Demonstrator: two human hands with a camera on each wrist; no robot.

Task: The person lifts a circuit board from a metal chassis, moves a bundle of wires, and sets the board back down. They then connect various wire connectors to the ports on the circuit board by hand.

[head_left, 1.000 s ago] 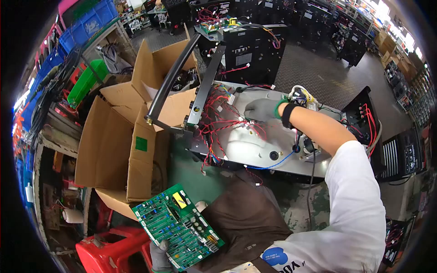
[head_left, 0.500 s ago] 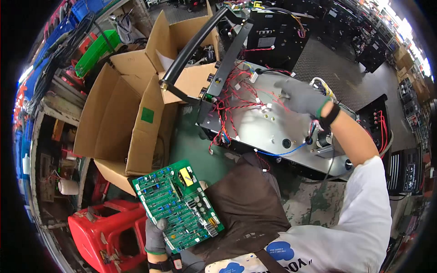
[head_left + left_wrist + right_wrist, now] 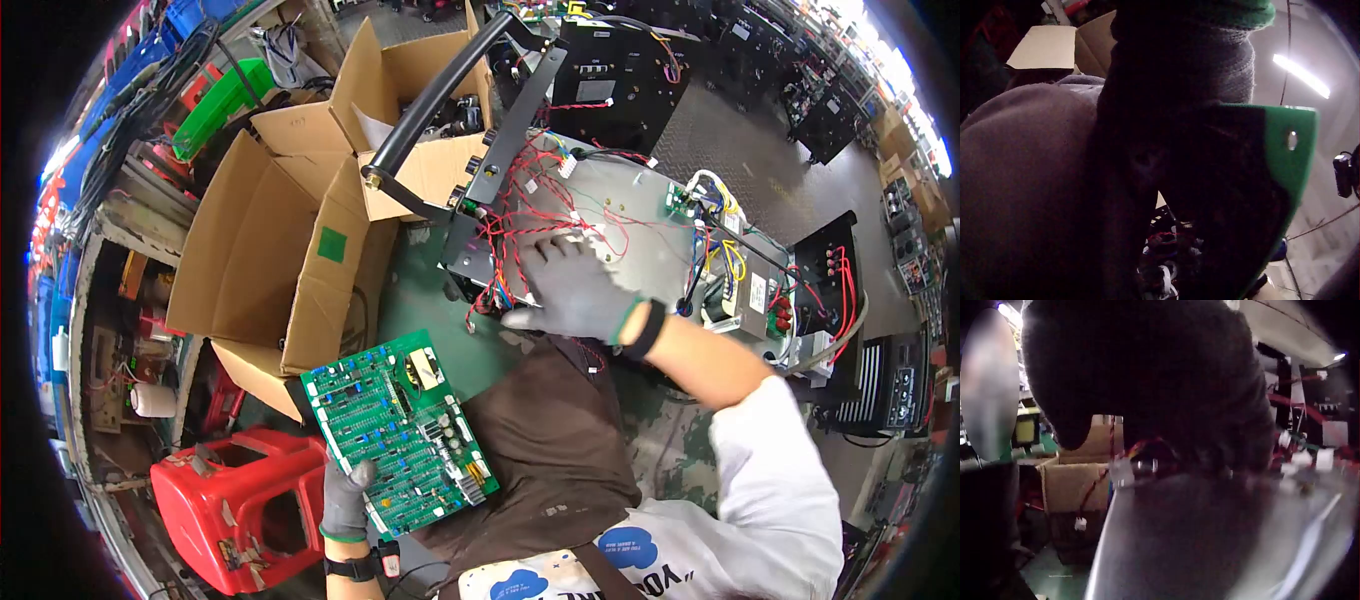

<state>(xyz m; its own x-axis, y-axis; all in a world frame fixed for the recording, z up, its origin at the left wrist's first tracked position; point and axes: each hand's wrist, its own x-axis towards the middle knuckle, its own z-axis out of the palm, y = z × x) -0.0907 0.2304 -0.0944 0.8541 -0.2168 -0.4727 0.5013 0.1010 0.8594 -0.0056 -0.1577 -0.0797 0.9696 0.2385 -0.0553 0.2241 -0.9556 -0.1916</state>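
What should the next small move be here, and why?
Probably sweep the red wires aside with the right hand, which lies flat on the metal chassis plate among them. The left hand grips the green circuit board by its lower edge, off the plate, and the loose wiring crosses the plate's surface.

The room was a crowded workshop. A dark diamond-plate floor [image 3: 735,130] filled the upper right of the head view, with rows of black machine cabinets [image 3: 610,80] standing on it. Open cardboard boxes [image 3: 270,240] sat at centre left. A red plastic stool [image 3: 225,510] stood at lower left, a green crate [image 3: 215,110] and blue crates [image 3: 195,15] at upper left. The floor nearer the bottom was worn green [image 3: 425,330]. Bright light came in at the upper right edge.
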